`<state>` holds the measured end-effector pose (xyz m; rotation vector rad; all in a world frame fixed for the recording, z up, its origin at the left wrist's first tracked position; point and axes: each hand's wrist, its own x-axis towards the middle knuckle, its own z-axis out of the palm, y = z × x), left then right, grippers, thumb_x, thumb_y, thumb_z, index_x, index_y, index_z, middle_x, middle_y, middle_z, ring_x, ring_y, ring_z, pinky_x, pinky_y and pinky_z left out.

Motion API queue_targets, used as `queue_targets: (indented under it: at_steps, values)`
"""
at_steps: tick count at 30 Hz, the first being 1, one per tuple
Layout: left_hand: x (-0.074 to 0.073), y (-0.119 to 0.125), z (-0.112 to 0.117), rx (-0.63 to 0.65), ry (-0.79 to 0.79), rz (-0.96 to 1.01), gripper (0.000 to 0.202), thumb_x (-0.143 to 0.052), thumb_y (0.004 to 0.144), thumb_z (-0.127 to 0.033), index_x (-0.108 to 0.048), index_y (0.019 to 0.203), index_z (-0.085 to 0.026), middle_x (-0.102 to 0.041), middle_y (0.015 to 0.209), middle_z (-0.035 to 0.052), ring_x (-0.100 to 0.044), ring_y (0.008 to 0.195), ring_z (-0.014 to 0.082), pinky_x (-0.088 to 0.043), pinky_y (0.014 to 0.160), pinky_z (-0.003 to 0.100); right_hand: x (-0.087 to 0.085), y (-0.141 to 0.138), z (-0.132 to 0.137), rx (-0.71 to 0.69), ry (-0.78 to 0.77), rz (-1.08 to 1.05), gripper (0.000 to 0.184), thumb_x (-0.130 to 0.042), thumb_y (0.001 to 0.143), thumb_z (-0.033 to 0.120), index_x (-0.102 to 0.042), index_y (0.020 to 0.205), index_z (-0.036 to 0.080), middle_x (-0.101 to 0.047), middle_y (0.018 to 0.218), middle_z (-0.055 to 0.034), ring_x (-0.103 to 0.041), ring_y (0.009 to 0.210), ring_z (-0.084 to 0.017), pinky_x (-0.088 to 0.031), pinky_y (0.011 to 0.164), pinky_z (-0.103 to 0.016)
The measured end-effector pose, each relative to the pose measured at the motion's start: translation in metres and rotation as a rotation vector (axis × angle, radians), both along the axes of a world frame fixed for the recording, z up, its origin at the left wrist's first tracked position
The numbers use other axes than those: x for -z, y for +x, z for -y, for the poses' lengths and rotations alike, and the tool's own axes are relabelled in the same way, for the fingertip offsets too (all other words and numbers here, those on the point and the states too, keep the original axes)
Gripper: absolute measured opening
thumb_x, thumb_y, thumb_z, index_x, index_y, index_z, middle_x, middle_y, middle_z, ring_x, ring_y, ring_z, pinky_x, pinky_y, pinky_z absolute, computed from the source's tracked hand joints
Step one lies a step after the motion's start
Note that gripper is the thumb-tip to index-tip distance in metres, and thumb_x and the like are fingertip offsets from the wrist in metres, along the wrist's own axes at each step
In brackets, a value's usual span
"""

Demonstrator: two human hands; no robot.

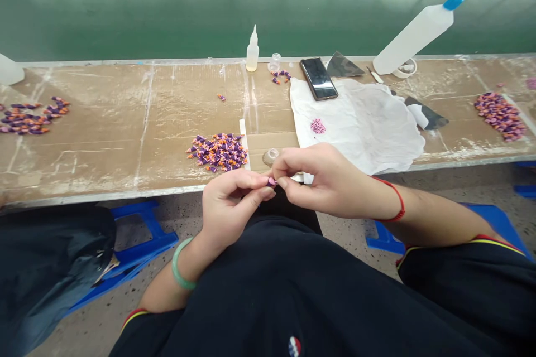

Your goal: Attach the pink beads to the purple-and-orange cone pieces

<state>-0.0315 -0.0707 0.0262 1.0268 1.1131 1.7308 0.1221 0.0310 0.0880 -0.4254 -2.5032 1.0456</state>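
My left hand [232, 209] and my right hand [322, 181] meet over the front edge of the bench. Their fingertips pinch a tiny purple-and-pink piece [272, 182] from both sides. Just beyond them lies a heap of purple and orange pieces [218, 152] on the brown bench top [138, 178]. A small clear round cup [271, 157] sits close behind my right fingers. A white cloth [360, 122] with a patch of pink beads [317, 126] spreads out to the right of it. A green bangle [180, 263] circles my left wrist, and a red cord [396, 201] circles my right.
Farther back stand a small glue bottle [252, 51] and a black phone [318, 78]. A large squeeze bottle with a blue nozzle [414, 33] lies tilted at the back right. Similar heaps lie at the far left [29, 119] and far right [500, 116]. Blue stools [142, 240] stand below.
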Motion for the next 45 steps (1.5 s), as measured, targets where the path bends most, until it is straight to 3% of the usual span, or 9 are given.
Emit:
queue_targets:
  at_steps: [13, 18, 23, 27, 31, 36, 38, 40, 45]
  values:
    - [0.006, 0.002, -0.003, -0.022, -0.003, 0.001, 0.009, -0.085, 0.077, -0.023, -0.076, 0.078, -0.019, -0.077, 0.073, 0.0009, -0.072, 0.060, 0.0125, -0.061, 0.058, 0.022, 0.011, -0.003, 0.004, 0.042, 0.161, -0.054, 0.014, -0.051, 0.086, 0.007, -0.054, 0.080, 0.018, -0.064, 0.068, 0.0032, -0.053, 0.056, -0.008, -0.038, 0.055, -0.018]
    - [0.009, -0.002, -0.003, -0.059, 0.140, -0.297, 0.007, -0.079, 0.081, -0.014, -0.074, 0.083, -0.019, -0.079, 0.080, 0.0018, -0.074, 0.070, 0.0126, -0.060, 0.067, 0.021, 0.008, 0.003, 0.004, 0.016, 0.234, -0.010, 0.014, -0.048, 0.090, 0.010, -0.055, 0.083, 0.020, -0.068, 0.072, 0.0009, -0.061, 0.060, -0.011, -0.044, 0.057, -0.021]
    - [0.000, -0.005, -0.007, -0.146, 0.347, -0.526, 0.018, -0.075, 0.083, -0.005, -0.070, 0.093, -0.019, -0.079, 0.086, 0.0014, -0.076, 0.080, 0.0120, -0.060, 0.076, 0.021, 0.004, 0.011, 0.005, -0.001, 0.289, -0.082, 0.019, -0.048, 0.095, 0.011, -0.058, 0.107, 0.023, -0.077, 0.093, -0.0014, -0.074, 0.081, -0.015, -0.057, 0.070, -0.025]
    - [-0.007, -0.009, -0.010, -0.178, 0.469, -0.689, 0.020, -0.071, 0.085, -0.002, -0.066, 0.094, -0.019, -0.078, 0.089, 0.0021, -0.075, 0.081, 0.0125, -0.061, 0.072, 0.023, 0.004, 0.013, 0.003, -0.026, 0.315, -0.158, 0.028, -0.052, 0.094, 0.011, -0.056, 0.119, 0.022, -0.077, 0.110, -0.0044, -0.075, 0.099, -0.016, -0.062, 0.083, -0.026]
    - [-0.010, -0.014, -0.009, -0.247, 0.566, -0.860, 0.015, -0.068, 0.087, -0.004, -0.065, 0.092, -0.019, -0.077, 0.093, 0.0036, -0.074, 0.082, 0.0139, -0.062, 0.071, 0.027, 0.003, 0.013, -0.001, -0.040, 0.351, -0.227, 0.021, -0.054, 0.093, 0.009, -0.058, 0.109, 0.021, -0.076, 0.116, -0.0073, -0.074, 0.107, -0.016, -0.062, 0.090, -0.028]
    - [-0.015, -0.013, -0.012, -0.311, 0.593, -0.933, 0.015, -0.070, 0.087, -0.007, -0.065, 0.089, -0.021, -0.073, 0.090, 0.0013, -0.069, 0.076, 0.0131, -0.059, 0.067, 0.028, 0.003, 0.012, -0.005, -0.052, 0.362, -0.265, 0.017, -0.054, 0.092, 0.005, -0.058, 0.097, 0.021, -0.077, 0.109, -0.0071, -0.073, 0.108, -0.015, -0.061, 0.092, -0.025]
    - [-0.014, -0.016, -0.015, -0.320, 0.549, -0.977, 0.014, -0.071, 0.086, -0.009, -0.066, 0.090, -0.022, -0.070, 0.090, 0.0016, -0.067, 0.080, 0.0148, -0.057, 0.072, 0.031, 0.006, 0.014, -0.009, -0.042, 0.368, -0.286, 0.017, -0.054, 0.092, 0.004, -0.058, 0.096, 0.021, -0.078, 0.107, -0.0077, -0.073, 0.108, -0.015, -0.061, 0.093, -0.025]
    - [-0.007, -0.028, -0.020, -0.301, 0.407, -1.070, 0.013, -0.073, 0.085, -0.012, -0.067, 0.089, -0.023, -0.069, 0.094, 0.0031, -0.065, 0.089, 0.0187, -0.055, 0.082, 0.037, 0.012, 0.019, -0.016, 0.019, 0.373, -0.292, 0.019, -0.055, 0.091, 0.003, -0.059, 0.098, 0.020, -0.078, 0.107, -0.0082, -0.074, 0.105, -0.016, -0.061, 0.090, -0.025]
    - [0.026, -0.089, -0.043, -0.146, -0.089, -1.294, 0.008, -0.073, 0.084, -0.017, -0.070, 0.078, -0.021, -0.070, 0.100, 0.0068, -0.061, 0.101, 0.0260, -0.049, 0.094, 0.046, 0.046, 0.049, -0.040, 0.409, 0.371, -0.188, 0.015, -0.056, 0.093, 0.012, -0.064, 0.102, 0.022, -0.079, 0.100, -0.0053, -0.077, 0.089, -0.021, -0.063, 0.076, -0.031]
